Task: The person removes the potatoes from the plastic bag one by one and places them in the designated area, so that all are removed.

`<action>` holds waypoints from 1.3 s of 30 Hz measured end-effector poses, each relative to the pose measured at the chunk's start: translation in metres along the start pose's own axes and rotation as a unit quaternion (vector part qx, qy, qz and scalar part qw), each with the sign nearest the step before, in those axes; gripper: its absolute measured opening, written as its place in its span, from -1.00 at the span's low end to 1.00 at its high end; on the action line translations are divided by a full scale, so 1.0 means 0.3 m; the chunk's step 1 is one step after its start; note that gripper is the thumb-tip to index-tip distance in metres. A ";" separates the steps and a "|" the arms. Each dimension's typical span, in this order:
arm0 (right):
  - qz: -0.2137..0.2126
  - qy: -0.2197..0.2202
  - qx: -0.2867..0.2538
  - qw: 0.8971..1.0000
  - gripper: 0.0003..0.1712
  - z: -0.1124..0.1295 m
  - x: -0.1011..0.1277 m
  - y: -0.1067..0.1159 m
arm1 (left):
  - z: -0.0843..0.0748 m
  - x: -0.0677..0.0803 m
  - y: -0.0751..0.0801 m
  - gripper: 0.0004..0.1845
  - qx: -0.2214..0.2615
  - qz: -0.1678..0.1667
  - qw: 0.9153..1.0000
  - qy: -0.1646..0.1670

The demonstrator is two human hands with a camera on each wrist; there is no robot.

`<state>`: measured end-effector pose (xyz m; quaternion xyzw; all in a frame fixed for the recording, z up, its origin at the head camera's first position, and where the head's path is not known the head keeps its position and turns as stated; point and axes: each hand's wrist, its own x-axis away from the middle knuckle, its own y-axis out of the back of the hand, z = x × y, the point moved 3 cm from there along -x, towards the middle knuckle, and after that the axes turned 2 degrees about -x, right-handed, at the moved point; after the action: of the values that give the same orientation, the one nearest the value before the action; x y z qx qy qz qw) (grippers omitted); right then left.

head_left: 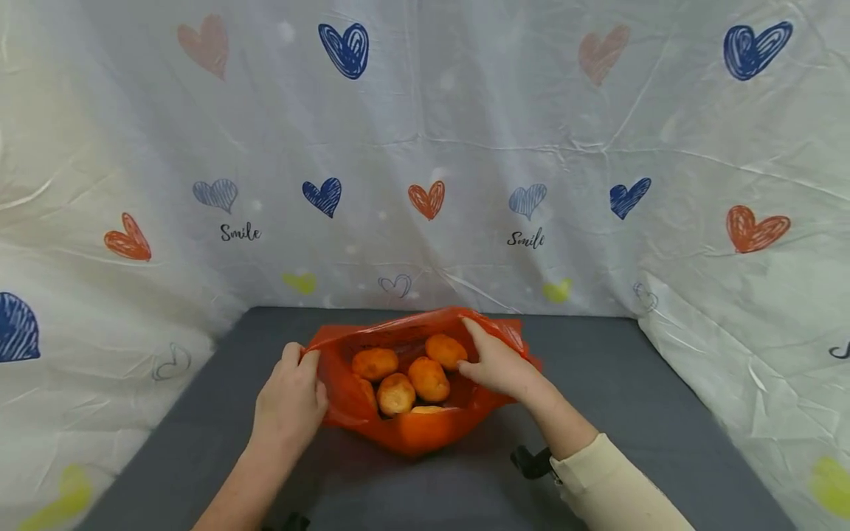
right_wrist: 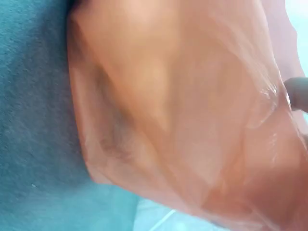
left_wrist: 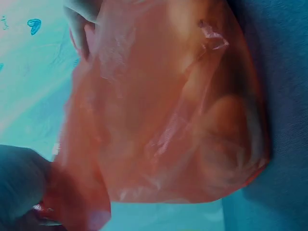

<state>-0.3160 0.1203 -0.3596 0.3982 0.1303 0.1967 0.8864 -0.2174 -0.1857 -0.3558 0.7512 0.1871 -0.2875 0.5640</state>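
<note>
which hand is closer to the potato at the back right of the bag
Right. The right hand grips the orange bag rim right beside that potato, nearly touching it. The left hand holds the opposite rim, across the bag's opening.

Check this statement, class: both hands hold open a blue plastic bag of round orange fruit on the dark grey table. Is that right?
Not quite. The bag is orange, not blue, as the head view shows. The rest holds: the left hand and right hand hold it open on the table, with the fruit inside.
</note>
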 end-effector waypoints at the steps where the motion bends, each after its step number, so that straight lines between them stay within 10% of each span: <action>1: -0.005 -0.012 -0.007 1.000 -0.02 -0.002 -0.005 0.010 | 0.002 -0.004 0.007 -0.68 0.000 0.013 1.000 0.001; 10: -0.035 -0.062 -0.032 0.997 -0.14 -0.004 -0.016 0.058 | -0.011 -0.025 0.054 -0.29 -0.010 0.146 0.989 -0.001; 18: 0.074 0.072 0.086 0.991 -0.52 0.049 0.037 -0.097 | -0.048 -0.012 0.030 -0.34 0.015 0.133 0.991 -0.007; 39: 0.107 0.091 0.195 0.971 -0.57 -0.007 0.039 -0.250 | -0.037 0.007 0.022 -0.15 0.045 0.200 0.978 0.022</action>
<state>-0.2881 0.0817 -0.4187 0.5556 0.2026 0.2966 0.7499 -0.2093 -0.1771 -0.3500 0.8042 0.0320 -0.1602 0.5715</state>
